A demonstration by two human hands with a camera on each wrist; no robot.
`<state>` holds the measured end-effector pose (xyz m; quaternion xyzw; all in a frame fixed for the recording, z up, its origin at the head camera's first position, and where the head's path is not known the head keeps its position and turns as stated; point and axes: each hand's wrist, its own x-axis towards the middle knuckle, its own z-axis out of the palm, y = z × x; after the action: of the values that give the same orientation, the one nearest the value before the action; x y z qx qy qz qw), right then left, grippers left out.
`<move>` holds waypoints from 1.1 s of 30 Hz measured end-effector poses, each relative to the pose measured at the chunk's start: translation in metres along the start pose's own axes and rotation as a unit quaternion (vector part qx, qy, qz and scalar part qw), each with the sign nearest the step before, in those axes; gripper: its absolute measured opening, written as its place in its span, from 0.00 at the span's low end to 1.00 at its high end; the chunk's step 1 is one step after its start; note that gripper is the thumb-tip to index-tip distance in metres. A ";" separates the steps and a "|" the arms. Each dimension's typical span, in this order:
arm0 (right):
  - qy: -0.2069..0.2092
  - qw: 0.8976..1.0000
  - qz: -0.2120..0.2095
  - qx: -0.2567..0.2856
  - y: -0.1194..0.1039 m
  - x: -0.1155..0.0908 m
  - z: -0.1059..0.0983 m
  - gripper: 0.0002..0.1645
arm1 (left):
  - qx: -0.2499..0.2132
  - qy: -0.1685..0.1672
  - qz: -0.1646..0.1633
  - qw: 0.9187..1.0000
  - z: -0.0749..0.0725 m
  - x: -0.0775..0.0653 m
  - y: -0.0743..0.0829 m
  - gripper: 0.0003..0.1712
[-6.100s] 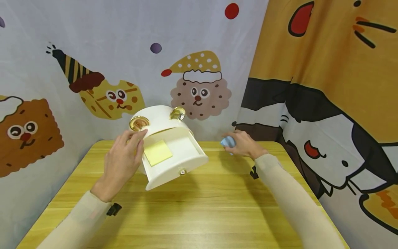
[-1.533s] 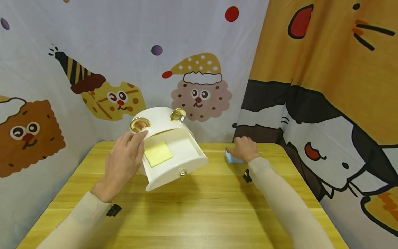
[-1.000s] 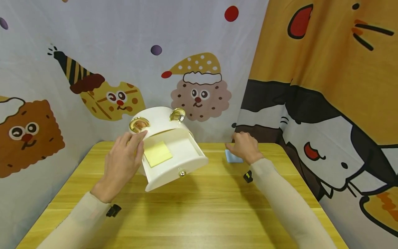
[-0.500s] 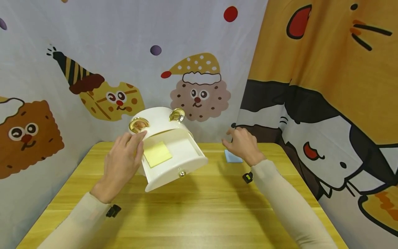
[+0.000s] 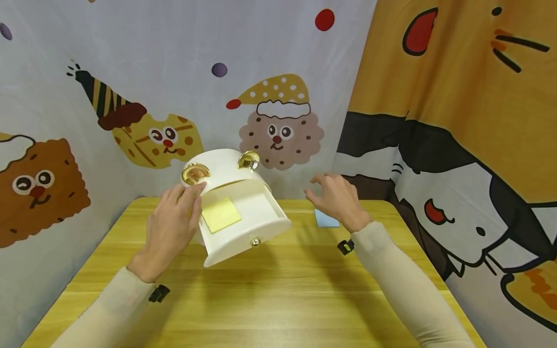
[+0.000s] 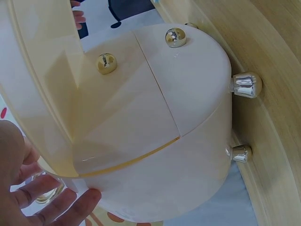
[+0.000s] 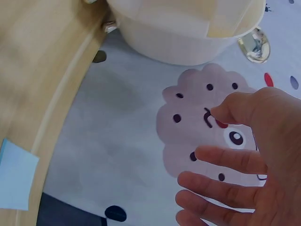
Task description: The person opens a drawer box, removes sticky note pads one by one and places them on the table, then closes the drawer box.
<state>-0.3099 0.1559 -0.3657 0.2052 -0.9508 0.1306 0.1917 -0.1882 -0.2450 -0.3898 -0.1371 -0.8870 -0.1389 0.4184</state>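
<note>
A white desktop storage box (image 5: 222,164) with gold ears stands on the table, its upper drawer (image 5: 256,205) pulled out. In that drawer lies a yellow sticky note pad (image 5: 221,214). My left hand (image 5: 170,227) rests at the box's left side, fingertips touching the wall below one gold ear (image 5: 196,174); the left wrist view shows loosely bent fingers (image 6: 75,207) against the white surface. To the right, my right hand (image 5: 337,199) hovers with thumb and fingers parted and nothing between them. Below it a blue sticky note pad (image 5: 325,220) lies on the table, partly hidden.
The wooden table (image 5: 278,299) ends at a patterned cloth (image 5: 278,58) close behind the box. Gold ball feet (image 6: 247,85) hold the box up. A round gold knob (image 5: 255,242) sticks out from the drawer front.
My right hand held the blue sticky note pad, then set it down on the table. Since then it has risen off the pad and shifted left, fingers parting. My left hand stays put.
</note>
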 end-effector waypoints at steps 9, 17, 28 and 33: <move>-0.012 1.000 -0.005 0.019 -0.013 0.001 -0.011 0.23 | -0.001 -0.003 0.001 1.000 -0.001 0.000 0.000 0.21; -0.021 0.999 -0.012 0.044 -0.024 0.002 -0.018 0.23 | 0.002 -0.008 -0.003 1.000 -0.003 0.001 0.001 0.21; -0.017 0.998 -0.034 0.058 -0.041 0.003 -0.026 0.20 | 0.005 -0.005 -0.004 1.000 -0.002 -0.001 0.000 0.20; -0.018 0.997 -0.050 0.059 -0.048 0.007 -0.031 0.21 | 0.005 -0.004 -0.003 1.000 -0.002 -0.001 0.001 0.21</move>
<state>-0.2845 0.1216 -0.3268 0.2662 -0.9333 0.1730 0.1681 -0.1863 -0.2453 -0.3891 -0.1330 -0.8900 -0.1352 0.4147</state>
